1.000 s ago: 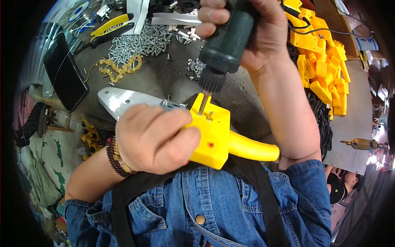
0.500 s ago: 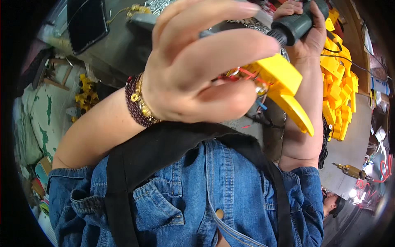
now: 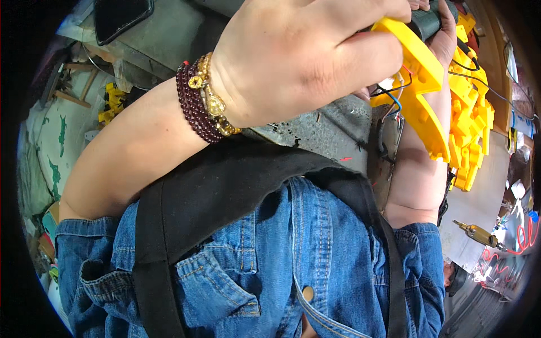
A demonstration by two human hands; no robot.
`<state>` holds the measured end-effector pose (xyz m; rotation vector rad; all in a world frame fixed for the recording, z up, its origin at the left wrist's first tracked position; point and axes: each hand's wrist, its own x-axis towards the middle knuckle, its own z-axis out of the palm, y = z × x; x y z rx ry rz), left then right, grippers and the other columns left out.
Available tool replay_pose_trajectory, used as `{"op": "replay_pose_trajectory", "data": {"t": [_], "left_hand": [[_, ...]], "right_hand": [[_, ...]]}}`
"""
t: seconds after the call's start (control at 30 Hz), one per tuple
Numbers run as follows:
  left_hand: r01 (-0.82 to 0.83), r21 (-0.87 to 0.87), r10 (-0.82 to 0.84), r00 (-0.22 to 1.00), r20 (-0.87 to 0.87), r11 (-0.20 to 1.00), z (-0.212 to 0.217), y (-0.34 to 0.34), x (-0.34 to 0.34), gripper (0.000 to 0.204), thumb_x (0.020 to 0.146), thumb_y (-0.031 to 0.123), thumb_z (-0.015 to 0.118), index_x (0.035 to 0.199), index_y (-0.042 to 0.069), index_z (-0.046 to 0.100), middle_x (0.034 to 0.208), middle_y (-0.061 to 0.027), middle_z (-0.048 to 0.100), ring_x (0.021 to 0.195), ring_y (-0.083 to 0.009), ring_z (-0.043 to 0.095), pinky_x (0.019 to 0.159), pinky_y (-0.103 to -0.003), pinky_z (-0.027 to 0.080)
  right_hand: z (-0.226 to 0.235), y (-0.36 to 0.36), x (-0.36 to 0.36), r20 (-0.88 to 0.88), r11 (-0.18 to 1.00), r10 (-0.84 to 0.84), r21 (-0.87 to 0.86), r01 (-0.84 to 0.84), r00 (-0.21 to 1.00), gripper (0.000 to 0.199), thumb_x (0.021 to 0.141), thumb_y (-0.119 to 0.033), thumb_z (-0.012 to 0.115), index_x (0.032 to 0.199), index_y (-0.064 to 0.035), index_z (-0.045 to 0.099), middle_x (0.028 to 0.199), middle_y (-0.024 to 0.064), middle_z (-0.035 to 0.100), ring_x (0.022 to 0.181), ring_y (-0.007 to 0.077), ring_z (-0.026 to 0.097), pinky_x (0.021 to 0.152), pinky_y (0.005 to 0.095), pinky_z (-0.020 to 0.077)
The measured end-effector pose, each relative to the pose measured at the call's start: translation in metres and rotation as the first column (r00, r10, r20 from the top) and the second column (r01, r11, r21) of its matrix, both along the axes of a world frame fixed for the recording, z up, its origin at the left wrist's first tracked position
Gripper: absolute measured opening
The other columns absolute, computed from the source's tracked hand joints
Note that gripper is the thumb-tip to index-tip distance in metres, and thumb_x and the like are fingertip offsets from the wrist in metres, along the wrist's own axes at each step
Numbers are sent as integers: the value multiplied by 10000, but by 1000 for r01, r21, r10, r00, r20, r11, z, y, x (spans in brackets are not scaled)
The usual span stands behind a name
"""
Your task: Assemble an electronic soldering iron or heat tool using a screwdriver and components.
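Observation:
My left hand [image 3: 310, 62], with beaded bracelets at the wrist, reaches across the upper middle. Its fingers are closed on a curved yellow plastic housing [image 3: 422, 84], with thin black, blue and red wires [image 3: 394, 93] hanging out of it. Just behind the housing, at the upper right, my right hand [image 3: 445, 34] is wrapped around a dark green cylindrical power screwdriver [image 3: 426, 23]. The screwdriver's front end is hidden behind my left hand and the housing. I cannot tell whether tool and housing touch.
A heap of yellow plastic housings [image 3: 470, 127] lies right of my right forearm. Nearer stands a brass-coloured driver [image 3: 479, 234] beside a red coiled cord [image 3: 525, 236]. A black flat-screen device [image 3: 121, 19] is at upper left. Part of another person [image 3: 452, 277] shows at lower right.
My left hand has moved up and to the right with the yellow housing, which has turned. My right hand and the screwdriver have shifted slightly upward, and the tool's front end is now covered.

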<state>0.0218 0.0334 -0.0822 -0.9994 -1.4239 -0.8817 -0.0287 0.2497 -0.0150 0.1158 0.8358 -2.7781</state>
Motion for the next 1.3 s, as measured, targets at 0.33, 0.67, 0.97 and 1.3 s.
{"op": "replay_pose_trajectory", "data": {"t": [0.33, 0.67, 0.97, 1.3], "left_hand": [[206, -19, -189, 927, 324, 978, 43, -21, 18, 585, 792, 95, 658, 1284, -97, 407, 779, -132, 633, 639, -317, 653, 554, -369, 519], [237, -69, -191, 898, 396, 969, 38, -37, 16, 386, 911, 118, 533, 1214, -112, 465, 708, -136, 649, 571, -269, 646, 502, -349, 506], [176, -171, -89, 902, 423, 969, 25, -32, 32, 406, 696, 182, 806, 1059, 74, 662, 1070, -68, 695, 824, -243, 683, 692, -343, 510], [198, -240, -123, 947, 297, 950, 3, -57, 48, 366, 699, 185, 778, 998, 62, 605, 923, -108, 709, 622, -222, 587, 647, -346, 438]], "right_hand": [[-2, 25, -9, -57, 991, 123, -54, -126, 991, 406, 854, -160, 692, 1181, 1, 513, 854, 50, 579, 770, 157, 590, 751, 312, 510], [-4, 31, -31, -96, 975, 221, -7, -223, 971, 413, 885, -199, 629, 1204, 26, 492, 882, 55, 544, 829, 154, 552, 818, 319, 471], [16, -1, -4, 8, 964, 249, -102, -247, 969, 404, 848, -73, 662, 1159, 91, 462, 791, 0, 505, 720, 101, 507, 723, 264, 460], [11, -40, 26, -378, 975, 208, 5, -223, 902, 334, 920, -272, 679, 1133, -39, 568, 813, -18, 576, 694, 97, 588, 668, 288, 506]]}}
